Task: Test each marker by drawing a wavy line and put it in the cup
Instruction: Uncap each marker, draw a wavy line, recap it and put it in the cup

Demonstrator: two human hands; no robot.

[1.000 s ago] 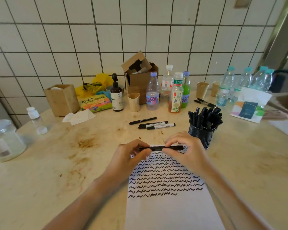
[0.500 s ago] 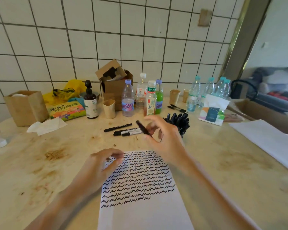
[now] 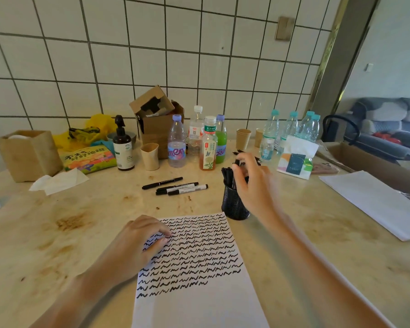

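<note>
The black mesh cup stands on the table just beyond the far right corner of the paper, packed with upright black markers. Your right hand hovers over its rim, fingers curled among the marker tops; motion blur hides whether they grip one, so I cannot tell. Your left hand rests on the paper's upper left edge, fingers loosely bent, holding nothing. Rows of black wavy lines cover the sheet's upper half. Three loose markers lie flat beyond the paper, left of the cup. Bottles and paper cups stand near the tiled wall.
</note>
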